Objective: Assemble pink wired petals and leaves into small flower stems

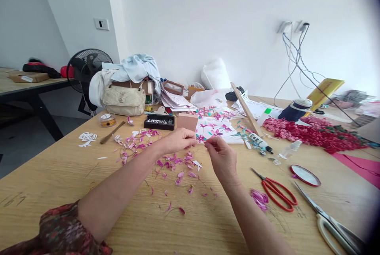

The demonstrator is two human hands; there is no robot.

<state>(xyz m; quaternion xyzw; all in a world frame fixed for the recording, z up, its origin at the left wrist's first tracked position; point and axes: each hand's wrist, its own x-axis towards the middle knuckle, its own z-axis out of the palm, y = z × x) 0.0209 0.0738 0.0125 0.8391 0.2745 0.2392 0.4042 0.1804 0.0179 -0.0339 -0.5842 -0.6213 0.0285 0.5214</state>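
Note:
My left hand [180, 139] is raised over the middle of the table, thumb and fingers pinched together. Facing it, a short gap away, my right hand [222, 159] is also closed in a pinch. Whatever is between the fingertips is too small to make out. Below and to the left lie many loose pink petals [170, 162], some on thin stems. Just behind the fingers stands a small wooden block [187, 122], partly covered by my left hand. A white sheet [237, 138] beyond my right hand bears pink and teal flowers [217, 132].
Red-handled scissors [279, 193] and larger shears [329, 221] lie at the right, near a round red-rimmed dish [305, 175]. Crimson flower bunches [314, 132] and a glue bottle [259, 142] are behind. A black tray [159, 121] and a beige handbag [124, 99] stand back left.

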